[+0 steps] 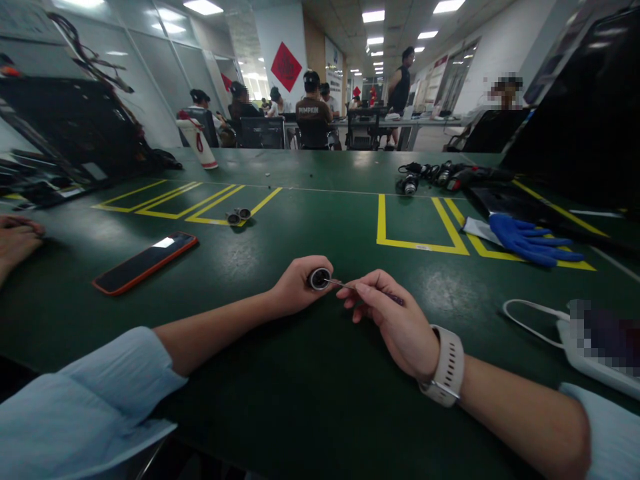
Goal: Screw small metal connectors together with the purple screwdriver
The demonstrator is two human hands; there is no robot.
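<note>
Honestly, I looked only partway through, left fingers (316, 261) gripping a round metal part (319, 279), right fingers (373, 295) pinching a thin tool (337, 283) at its open end, nothing visibly finished.

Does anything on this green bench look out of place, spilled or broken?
I see no spill or obvious damage. Slightly untidy: the blue glove sprawls across yellow tape at the right, and two small metal cylinders overlap a taped outline's corner at the left, rather than sitting neatly inside.
</note>
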